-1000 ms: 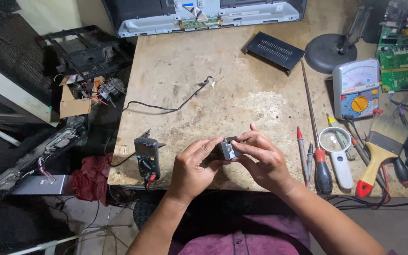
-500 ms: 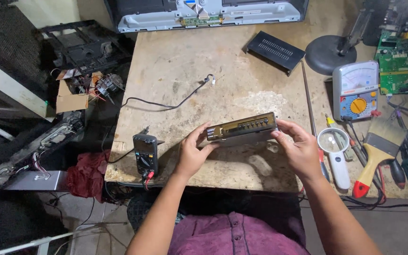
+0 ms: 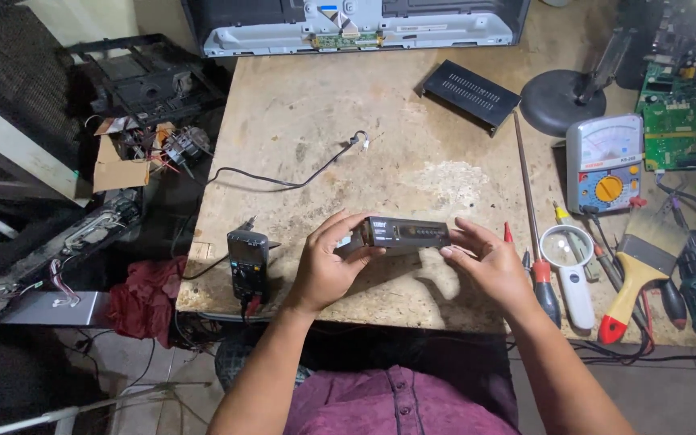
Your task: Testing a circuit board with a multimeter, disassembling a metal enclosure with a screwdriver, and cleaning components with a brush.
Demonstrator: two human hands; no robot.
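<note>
Left hand (image 3: 325,267) and right hand (image 3: 489,266) hold a small black box (image 3: 400,236) above the workbench (image 3: 300,121).

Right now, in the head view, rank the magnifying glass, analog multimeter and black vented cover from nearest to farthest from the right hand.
From the right hand:
1. Magnifying glass, just to its right on the table.
2. Analog multimeter, farther right and up the table.
3. Black vented cover, at the far side, near the lamp base.
</note>
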